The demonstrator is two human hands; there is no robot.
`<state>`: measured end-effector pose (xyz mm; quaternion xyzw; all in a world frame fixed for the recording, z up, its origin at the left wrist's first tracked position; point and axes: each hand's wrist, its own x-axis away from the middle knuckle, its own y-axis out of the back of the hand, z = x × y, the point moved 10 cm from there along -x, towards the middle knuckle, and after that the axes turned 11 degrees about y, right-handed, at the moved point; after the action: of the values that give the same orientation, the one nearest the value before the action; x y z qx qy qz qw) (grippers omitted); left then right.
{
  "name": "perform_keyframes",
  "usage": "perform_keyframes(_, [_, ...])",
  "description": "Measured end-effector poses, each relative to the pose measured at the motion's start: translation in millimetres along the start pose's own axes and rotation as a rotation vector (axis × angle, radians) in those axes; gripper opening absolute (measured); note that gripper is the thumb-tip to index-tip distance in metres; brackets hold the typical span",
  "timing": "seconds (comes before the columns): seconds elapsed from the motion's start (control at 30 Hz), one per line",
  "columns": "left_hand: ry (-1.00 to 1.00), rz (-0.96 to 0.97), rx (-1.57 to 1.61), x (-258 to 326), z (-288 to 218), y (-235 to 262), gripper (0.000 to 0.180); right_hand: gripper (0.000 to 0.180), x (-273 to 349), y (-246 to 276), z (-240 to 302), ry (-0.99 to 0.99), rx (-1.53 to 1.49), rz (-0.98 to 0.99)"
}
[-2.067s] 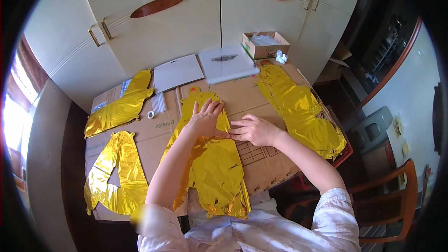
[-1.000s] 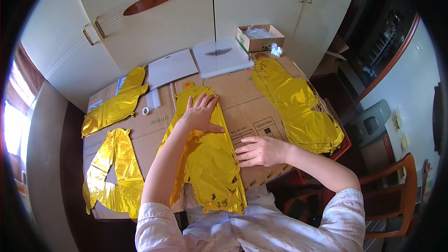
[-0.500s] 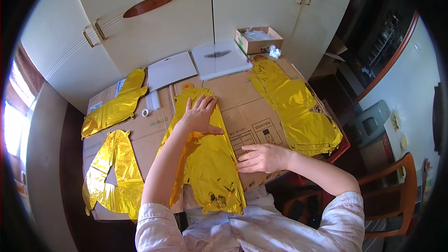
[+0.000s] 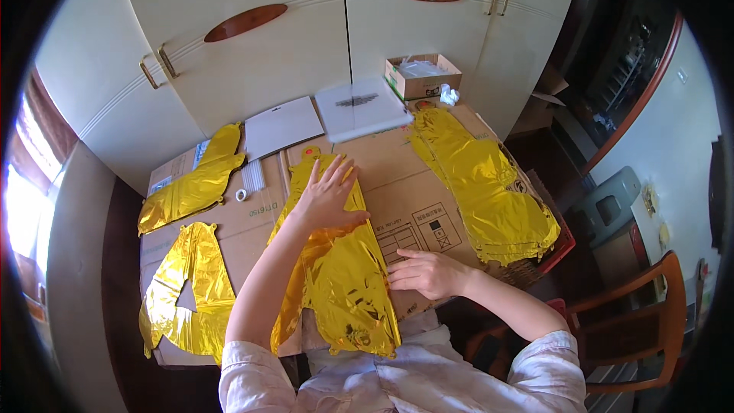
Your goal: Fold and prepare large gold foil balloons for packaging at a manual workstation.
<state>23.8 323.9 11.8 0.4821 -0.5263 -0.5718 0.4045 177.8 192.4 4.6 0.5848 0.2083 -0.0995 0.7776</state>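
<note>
A flat gold foil balloon [image 4: 348, 291] lies in front of me, its near end reaching past the table's edge toward my shirt. Spread fingers of my left hand [image 4: 330, 200] rest on its upper part, pressing the foil down. My right hand [image 4: 430, 271] is at the balloon's right edge, fingers stretched toward the left and its fingertips touching or very near the folded side; I cannot tell which. Neither hand grips anything. The foil is creased lengthwise, with a long straight fold down its right side. A small red spot marks its far tip.
Cardboard [image 4: 375, 157] covers the table. More gold foil balloons lie around: a wide one [image 4: 485, 191] at right, an A-shaped one [image 4: 210, 317] and another [image 4: 187, 191] at left. White straws [image 4: 252, 176], a tape roll [image 4: 241, 195], a box [image 4: 422, 80] and a chair [image 4: 665, 321] are nearby.
My view has shifted slightly. My left hand stays spread on the foil, and the right hand stays beside the same edge, its fingers somewhat straighter.
</note>
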Motion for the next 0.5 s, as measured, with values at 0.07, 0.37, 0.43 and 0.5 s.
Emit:
perform_keyframes(0.07, [-0.107,-0.155,-0.027,18,-20,18,0.070,0.027,-1,-2,-1,-0.020,-0.019,-0.024])
perform_keyframes(0.37, [-0.250,-0.136,0.185,77,-72,20,0.029,0.020,-4,4,-1,-0.067,-0.038,-0.084])
perform_keyframes(0.43, [-0.203,-0.126,0.160,69,-65,16,0.031,0.020,-5,5,-1,-0.061,-0.042,-0.093])
perform_keyframes(0.5, [-0.167,-0.132,0.121,62,-58,12,0.034,0.020,-5,5,-1,-0.064,-0.043,-0.093])
